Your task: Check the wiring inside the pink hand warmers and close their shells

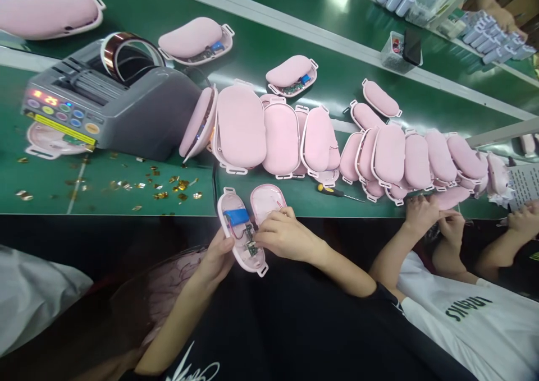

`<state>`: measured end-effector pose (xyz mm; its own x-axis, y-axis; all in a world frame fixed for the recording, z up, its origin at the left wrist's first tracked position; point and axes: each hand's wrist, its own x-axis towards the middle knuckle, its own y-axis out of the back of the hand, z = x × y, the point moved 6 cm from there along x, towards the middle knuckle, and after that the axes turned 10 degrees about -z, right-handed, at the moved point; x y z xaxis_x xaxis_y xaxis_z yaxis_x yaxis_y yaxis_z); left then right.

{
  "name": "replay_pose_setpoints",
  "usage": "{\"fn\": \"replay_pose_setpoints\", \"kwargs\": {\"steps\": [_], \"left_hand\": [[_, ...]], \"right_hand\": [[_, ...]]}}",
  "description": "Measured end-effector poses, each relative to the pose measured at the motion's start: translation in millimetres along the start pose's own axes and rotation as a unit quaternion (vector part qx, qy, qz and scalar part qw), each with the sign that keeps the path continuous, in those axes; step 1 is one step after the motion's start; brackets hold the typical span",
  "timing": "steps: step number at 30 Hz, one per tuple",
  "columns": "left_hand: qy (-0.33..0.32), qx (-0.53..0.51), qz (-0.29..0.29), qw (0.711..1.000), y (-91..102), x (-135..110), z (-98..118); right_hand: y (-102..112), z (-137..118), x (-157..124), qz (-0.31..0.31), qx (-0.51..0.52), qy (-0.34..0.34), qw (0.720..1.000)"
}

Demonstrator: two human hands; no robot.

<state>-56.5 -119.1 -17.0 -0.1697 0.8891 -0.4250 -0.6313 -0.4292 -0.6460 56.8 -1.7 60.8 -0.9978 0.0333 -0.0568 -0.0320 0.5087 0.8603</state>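
An opened pink plastic case half [243,256] is tilted in front of me, just off the bench edge. Inside it lie a blue battery [237,217], thin wires and a green circuit board [251,241]. My left hand [219,253] grips the case by its left rim, thumb over the edge. My right hand [290,235] has its fingers bent and close together over the circuit board; what they pinch, if anything, is hidden. A pink cover half [266,200] stands behind my right fingers, with a red wire by it.
Several pink cases [242,125] are lined along the green bench. A grey tape dispenser [109,100] stands left, near scattered gold tape scraps [179,184]. A yellow-black screwdriver [330,190] lies near the edge. A co-worker's hands [423,215] work at right.
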Motion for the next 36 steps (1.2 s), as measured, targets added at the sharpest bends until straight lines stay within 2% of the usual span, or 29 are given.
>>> {"fn": "replay_pose_setpoints", "kwargs": {"steps": [11, 16, 21, 24, 28, 30, 33, 36], "left_hand": [[-0.008, 0.019, 0.007, 1.0, -13.4, 2, 5], [-0.005, 0.03, 0.009, 1.0, -18.6, 5, 9], [-0.001, 0.052, 0.008, 0.999, -21.8, 7, 8], [0.004, 0.062, 0.006, 0.998, -20.4, 4, 5], [0.012, 0.071, 0.015, 0.997, -12.0, 1, 0], [0.013, 0.071, 0.018, 0.997, -8.8, 0, -3], [0.004, 0.079, 0.023, 0.997, -8.2, 1, -4], [0.0, 0.084, 0.027, 0.996, -11.1, 2, -3]], "right_hand": [[10, -10, 4, -0.051, -0.066, 0.01, 0.996], [7, 4, 13, -0.059, -0.024, 0.052, 0.997], [-6, 25, 24, -0.073, -0.016, 0.008, 0.997], [4, 32, 15, -0.053, 0.014, -0.008, 0.998], [32, 59, -14, 0.043, 0.08, -0.145, 0.985], [35, 68, -24, 0.067, 0.069, -0.201, 0.975], [26, 65, -23, 0.057, 0.043, -0.219, 0.973], [15, 57, -14, 0.042, 0.032, -0.208, 0.977]]}}
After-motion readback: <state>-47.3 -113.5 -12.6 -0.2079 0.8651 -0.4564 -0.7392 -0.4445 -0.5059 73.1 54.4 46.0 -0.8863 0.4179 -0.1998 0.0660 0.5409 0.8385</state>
